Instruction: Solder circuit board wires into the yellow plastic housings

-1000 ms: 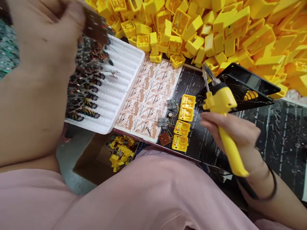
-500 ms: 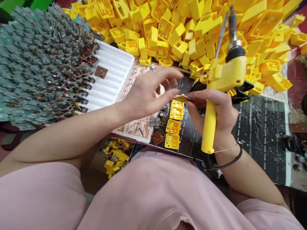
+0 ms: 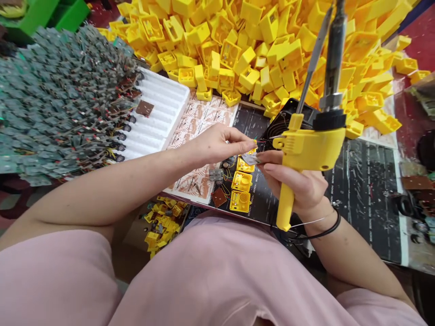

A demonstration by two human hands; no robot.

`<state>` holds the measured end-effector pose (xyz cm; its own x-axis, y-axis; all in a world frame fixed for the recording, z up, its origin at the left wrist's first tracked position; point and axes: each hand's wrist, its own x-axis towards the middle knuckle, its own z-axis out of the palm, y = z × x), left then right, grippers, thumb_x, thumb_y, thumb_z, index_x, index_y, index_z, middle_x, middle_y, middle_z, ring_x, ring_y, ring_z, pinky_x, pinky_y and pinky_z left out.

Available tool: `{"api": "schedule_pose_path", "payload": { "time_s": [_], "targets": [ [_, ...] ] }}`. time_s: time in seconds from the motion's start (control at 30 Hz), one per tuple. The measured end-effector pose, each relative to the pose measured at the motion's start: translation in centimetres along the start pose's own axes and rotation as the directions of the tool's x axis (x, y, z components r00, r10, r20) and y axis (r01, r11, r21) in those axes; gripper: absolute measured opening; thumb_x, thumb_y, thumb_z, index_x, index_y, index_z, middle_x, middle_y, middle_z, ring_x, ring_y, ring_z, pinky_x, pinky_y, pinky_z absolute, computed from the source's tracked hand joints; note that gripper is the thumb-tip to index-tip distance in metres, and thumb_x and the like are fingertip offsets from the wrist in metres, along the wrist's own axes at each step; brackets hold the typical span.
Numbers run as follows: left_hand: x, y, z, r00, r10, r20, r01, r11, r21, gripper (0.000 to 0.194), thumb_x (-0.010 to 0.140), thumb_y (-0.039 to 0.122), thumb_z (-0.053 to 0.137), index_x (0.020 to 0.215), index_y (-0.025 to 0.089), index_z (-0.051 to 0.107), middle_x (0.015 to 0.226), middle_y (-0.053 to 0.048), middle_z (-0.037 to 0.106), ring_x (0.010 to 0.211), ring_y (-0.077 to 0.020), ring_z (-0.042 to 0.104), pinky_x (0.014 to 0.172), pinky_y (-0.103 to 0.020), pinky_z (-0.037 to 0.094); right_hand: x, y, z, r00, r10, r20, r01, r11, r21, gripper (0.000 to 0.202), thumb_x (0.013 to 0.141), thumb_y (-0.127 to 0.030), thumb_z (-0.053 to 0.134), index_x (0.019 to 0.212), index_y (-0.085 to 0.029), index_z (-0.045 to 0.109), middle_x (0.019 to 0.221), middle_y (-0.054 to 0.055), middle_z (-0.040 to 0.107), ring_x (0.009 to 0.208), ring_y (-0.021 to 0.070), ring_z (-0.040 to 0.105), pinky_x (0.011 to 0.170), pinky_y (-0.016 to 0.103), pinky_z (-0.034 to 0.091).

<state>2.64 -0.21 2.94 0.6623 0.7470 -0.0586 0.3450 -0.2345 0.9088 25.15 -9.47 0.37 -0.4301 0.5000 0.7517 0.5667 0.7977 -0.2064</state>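
My right hand (image 3: pixel 304 185) is closed round a yellow soldering gun (image 3: pixel 311 147) whose metal tip and feed tube point away from me. The same hand's thumb and forefinger pinch a small greyish circuit board (image 3: pixel 250 159). My left hand (image 3: pixel 220 144) is closed in a pinch just above the board, on a thin wire (image 3: pixel 261 141) with a reddish tint. Below both hands a column of open yellow plastic cases (image 3: pixel 241 181) lies on the black mat, the farther ones partly covered by my fingers. Left of them are a wired grey circuit board (image 3: pixel 216 175) and a brown board (image 3: pixel 219 198).
A big heap of yellow cases (image 3: pixel 231 54) fills the back. Many wired circuit boards (image 3: pixel 68 99) stand packed at left beside a white foam tray (image 3: pixel 163 97). A black stand (image 3: pixel 290 113) sits behind the soldering gun. More yellow parts (image 3: pixel 166 222) lie in a box below the table.
My left hand has gone from spread fingers to a pinch on the wire. The board has tilted to show its grey face, and the soldering gun has come slightly lower and nearer.
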Motion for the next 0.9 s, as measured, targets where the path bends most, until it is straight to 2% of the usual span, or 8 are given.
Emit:
{"api": "schedule_pose_path", "payload": {
  "time_s": [0.1,0.2,0.3,0.43,0.53,0.6,0.73,0.9],
  "targets": [
    [0.4,-0.2,0.2,0.998,-0.043,0.041,0.046,0.994,-0.095,0.02,0.093,0.034,0.07,0.09,0.019,0.083,0.091,-0.004,0.082,0.087,-0.0173,0.076,0.081,-0.029,0.061,0.1,-0.3,0.2,0.999,-0.02,0.038,0.02,1.0,-0.004,0.04,0.093,-0.007,0.07,0.128,-0.027,0.066,0.116,0.002,0.079,0.108,0.0199,0.078,0.093,0.031,0.067],
    [0.3,-0.4,-0.4,0.998,-0.045,-0.054,0.04,0.996,-0.078,0.026,0.096,0.042,0.07,0.096,0.019,0.082,0.096,-0.006,0.082,0.094,-0.018,0.077,0.087,-0.031,0.062,0.3,-0.3,0.6,0.999,0.021,0.037,-0.02,1.0,-0.023,0.033,0.096,-0.014,0.073,0.124,-0.03,0.065,0.111,-0.001,0.079,0.101,0.0179,0.079,0.085,0.027,0.067],
    [0.0,-0.5,-2.7,0.99,-0.012,-0.143,0.008,1.0,-0.027,0.032,0.103,0.044,0.061,0.107,0.018,0.08,0.097,-0.006,0.081,0.094,-0.0182,0.077,0.087,-0.035,0.062,0.5,0.4,1.3,0.993,0.118,0.001,-0.118,0.993,-0.03,0.032,0.096,-0.022,0.077,0.123,-0.029,0.062,0.114,0.0,0.08,0.096,0.0174,0.08,0.077,0.025,0.066],
    [-0.2,-1.3,-5.4,0.996,0.049,-0.08,-0.024,0.957,0.289,0.024,0.096,0.035,0.065,0.104,0.019,0.081,0.075,-0.003,0.076,0.075,-0.0188,0.074,0.081,-0.036,0.059,0.6,2.7,2.8,0.97,0.221,0.1,-0.214,0.974,-0.074,0.029,0.104,-0.015,0.055,0.129,-0.028,0.061,0.118,0.002,0.077,0.098,0.0184,0.078,0.078,0.027,0.063],
    [0.4,-2.7,-4.7,0.988,0.136,-0.067,-0.06,0.755,0.653,0.022,0.093,0.031,0.064,0.104,0.021,0.081,0.08,-0.002,0.076,0.091,-0.0219,0.074,0.102,-0.043,0.053,0.9,4.2,4.3,0.939,0.239,0.247,-0.208,0.967,-0.146,0.033,0.104,-0.014,0.046,0.128,-0.028,0.064,0.11,0.002,0.076,0.093,0.0184,0.075,0.074,0.026,0.057],
    [0.8,-3.7,-3.3,0.992,0.125,-0.036,-0.057,0.666,0.744,0.022,0.094,0.028,0.062,0.103,0.022,0.08,0.083,-0.002,0.077,0.095,-0.0231,0.074,0.108,-0.046,0.049,1.0,4.8,5.1,0.917,0.233,0.323,-0.17,0.962,-0.212,0.034,0.104,-0.013,0.043,0.128,-0.025,0.065,0.108,0.004,0.076,0.087,0.0178,0.073,0.068,0.025,0.052],
    [1.4,-4.5,-1.5,0.999,0.055,-0.002,-0.038,0.731,0.681,0.022,0.092,0.026,0.061,0.099,0.018,0.081,0.086,-0.004,0.079,0.091,-0.0229,0.075,0.099,-0.04,0.054,1.0,4.9,5.5,0.902,0.221,0.371,-0.127,0.957,-0.263,0.033,0.107,-0.014,0.042,0.126,-0.023,0.067,0.099,0.003,0.076,0.076,0.0154,0.071,0.061,0.024,0.046],
    [1.9,-3.8,-1.3,1.0,-0.014,-0.027,0.025,0.866,0.499,0.019,0.088,0.024,0.065,0.094,0.018,0.081,0.081,-0.001,0.079,0.08,-0.0175,0.073,0.086,-0.031,0.055,0.9,2.7,1.3,0.97,0.196,0.14,-0.171,0.97,-0.172,0.019,0.105,-0.035,0.065,0.12,-0.024,0.069,0.082,-0.003,0.074,0.066,0.0128,0.071,0.063,0.023,0.054]
  ]
}}
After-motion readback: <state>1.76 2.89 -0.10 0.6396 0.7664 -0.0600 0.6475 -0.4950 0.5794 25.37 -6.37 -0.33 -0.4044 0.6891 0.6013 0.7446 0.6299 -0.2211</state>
